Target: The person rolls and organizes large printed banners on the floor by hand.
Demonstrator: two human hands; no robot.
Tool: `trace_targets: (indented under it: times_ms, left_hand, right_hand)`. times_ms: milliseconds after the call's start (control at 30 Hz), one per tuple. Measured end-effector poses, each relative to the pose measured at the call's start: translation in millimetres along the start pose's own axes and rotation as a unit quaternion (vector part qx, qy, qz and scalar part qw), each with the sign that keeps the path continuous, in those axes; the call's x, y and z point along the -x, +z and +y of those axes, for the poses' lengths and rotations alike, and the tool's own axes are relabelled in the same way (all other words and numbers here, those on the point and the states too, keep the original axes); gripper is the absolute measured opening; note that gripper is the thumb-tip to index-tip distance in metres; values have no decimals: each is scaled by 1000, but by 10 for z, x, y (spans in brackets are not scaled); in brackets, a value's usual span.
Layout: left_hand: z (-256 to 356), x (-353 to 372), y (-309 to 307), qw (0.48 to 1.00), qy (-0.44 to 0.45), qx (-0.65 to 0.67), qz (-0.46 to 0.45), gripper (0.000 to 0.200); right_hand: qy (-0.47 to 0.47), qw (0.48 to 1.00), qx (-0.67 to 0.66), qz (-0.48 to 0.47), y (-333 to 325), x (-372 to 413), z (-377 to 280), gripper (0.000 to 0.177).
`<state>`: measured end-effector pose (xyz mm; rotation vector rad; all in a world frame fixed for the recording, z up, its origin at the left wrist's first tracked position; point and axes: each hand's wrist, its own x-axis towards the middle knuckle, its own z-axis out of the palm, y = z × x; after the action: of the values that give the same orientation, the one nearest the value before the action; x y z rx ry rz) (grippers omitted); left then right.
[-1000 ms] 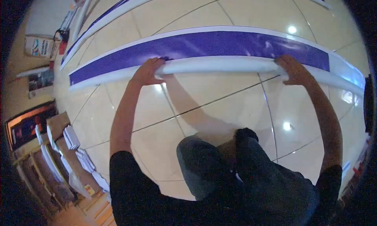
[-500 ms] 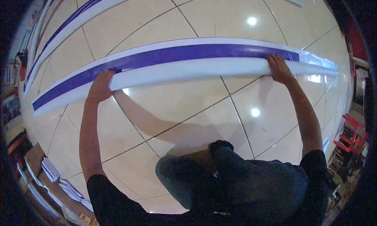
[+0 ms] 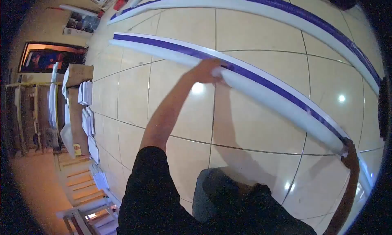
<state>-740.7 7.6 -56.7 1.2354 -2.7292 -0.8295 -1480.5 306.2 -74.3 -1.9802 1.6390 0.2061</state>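
A long white roll with a purple band (image 3: 265, 94), like a rolled-up banner sheet, lies across the tiled floor. My left hand (image 3: 207, 71) is wrapped over the roll left of its middle, fingers curled on the purple band. Far to the right, my right hand (image 3: 350, 155) grips the same roll near its right end. The fingertips of both hands are partly hidden. My bent knee (image 3: 212, 186) is close to the floor below the roll.
A second purple-and-white roll (image 3: 253, 5) lies beyond, curving across the floor. Along the left wall stand stacked white bundles (image 3: 85, 93), a cardboard box (image 3: 80, 74) and wooden slats (image 3: 85, 186). A dark framed panel (image 3: 53, 57) is at the far left.
The view has swung left, so the roll and hands appear further right and the left wall has come into view. Both hands stay on the roll.
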Motion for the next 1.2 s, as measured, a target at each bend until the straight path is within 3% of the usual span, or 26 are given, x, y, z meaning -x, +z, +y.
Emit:
trace_targets:
  times_ms: [67, 100, 233, 267, 300, 333, 367, 400, 433, 467, 500, 567, 600, 700, 733, 767, 833, 900, 933, 967, 1000, 1033, 1067, 1100, 1167, 1200]
  left_hand:
    - [418, -25, 109, 991, 5, -136, -20, 71]
    - [553, -42, 169, 978, -13, -207, -35, 74]
    - [407, -215, 450, 979, 19, -201, 8, 73]
    - [484, -270, 332, 983, 16, -182, 5, 71]
    - [596, -338, 179, 989, -11, -144, -31, 60]
    - [478, -468, 152, 989, -27, -125, -79, 46]
    - [464, -580, 73, 980, -29, -166, -104, 41]
    - [474, -683, 3, 984, -20, -153, -90, 45]
    - [421, -777, 25, 996, -5, -87, -31, 54]
    - [531, -860, 30, 999, 14, -51, -11, 57]
    - [730, -897, 40, 999, 36, -14, 7, 60]
    - [1133, -998, 210, 991, 83, -96, -30, 69]
    - [1229, -1034, 373, 989, 97, -108, -25, 72]
    - [1267, -1094, 631, 987, 96, -132, -9, 80]
    - [1287, -1105, 643, 987, 92, -134, -9, 79]
    - [1276, -1061, 635, 987, 82, -139, -8, 79]
    - [1071, -1015, 622, 989, 59, -131, -19, 79]
    - [580, -827, 652, 987, 81, -138, 11, 79]
    - [323, -675, 596, 987, 95, -125, 20, 80]
    - [11, -485, 465, 987, 110, -111, 31, 80]
    - [-471, -212, 391, 985, 64, -156, 20, 78]
    - [-1036, 92, 250, 988, 35, -151, 20, 76]
    - [-1557, 494, 85, 980, -4, -186, 70, 73]
    - [-1688, 758, -186, 967, -111, -226, 33, 74]
    - [-1846, 1332, -473, 945, -105, -282, 131, 76]
    - [-1861, 1435, -522, 943, -107, -288, 124, 76]
  right_hand:
    - [37, 995, 70, 60, 111, 43, -203, 89]
    - [41, 986, 92, 136, 399, 31, -195, 93]
    - [75, 977, 126, 153, 488, 14, -287, 79]
    - [50, 982, 110, 144, 419, 8, -199, 71]
    - [91, 979, 138, 117, 459, -18, -30, 64]
    - [38, 995, 50, 83, 297, -85, 136, 58]
    - [88, 993, -9, 76, 0, -106, -134, 53]
    - [204, 979, -9, -11, -382, -225, -468, 51]
    - [87, 985, 91, 118, -41, -196, 84, 53]
    - [91, 979, -36, 179, -88, -203, 99, 61]
    - [68, 986, 1, 153, -78, -261, 87, 69]
    - [59, 989, 7, 137, -174, -83, -265, 91]
    - [139, 984, -2, 110, -155, -59, -356, 91]
    - [330, 923, -40, 195, 251, 149, 233, 59]
    - [453, 863, -54, 215, 435, 166, 496, 51]
    - [469, 856, -43, 213, 468, 258, 477, 51]
    - [612, 736, -79, 278, 398, 176, 397, 56]
    - [524, 809, 46, 262, 805, 242, 974, 63]
    - [566, 761, -19, 316, 661, 102, 585, 54]
    - [509, 815, 49, 272, 694, 13, 479, 55]
    - [445, 856, 121, 234, 736, -70, 382, 56]
    - [450, 856, 104, 232, 622, -190, -65, 59]
    - [249, 952, 12, 176, 84, -218, -659, 62]
    - [70, 978, -63, 188, -39, -228, -959, 69]
    - [-11, 992, 86, 89, -253, -284, -1521, 75]
    - [-14, 993, 78, 89, -195, -343, -1570, 75]
